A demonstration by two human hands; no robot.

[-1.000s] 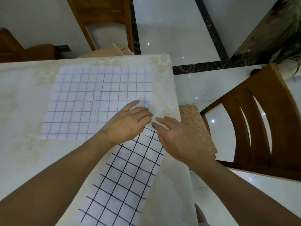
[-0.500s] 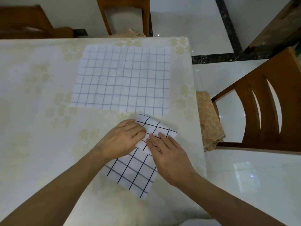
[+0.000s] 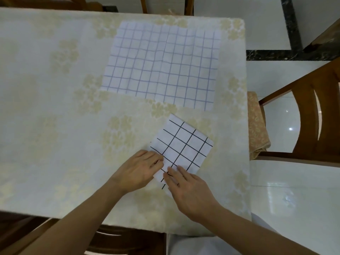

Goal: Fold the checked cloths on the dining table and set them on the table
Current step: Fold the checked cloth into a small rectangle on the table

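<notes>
A white cloth with black checks (image 3: 182, 146) lies folded into a small tilted square near the table's right edge. My left hand (image 3: 137, 171) pinches its near-left edge, fingers curled on the fabric. My right hand (image 3: 187, 188) rests on the cloth's near corner, fingers pressed on it. Farther back, a larger white cloth with thin blue checks (image 3: 161, 65) lies spread flat and unfolded on the dining table (image 3: 55, 107).
The table carries a cream floral cover. A wooden chair (image 3: 303, 115) with a patterned cushion stands close at the right edge. Another chair back (image 3: 128, 240) is below the near edge, and one more stands at the far side. Glossy white floor lies to the right.
The black-checked cloth went from a long strip to a small square as both hands folded it toward me. The view shifted back and up; the blue-checked cloth stayed put.
</notes>
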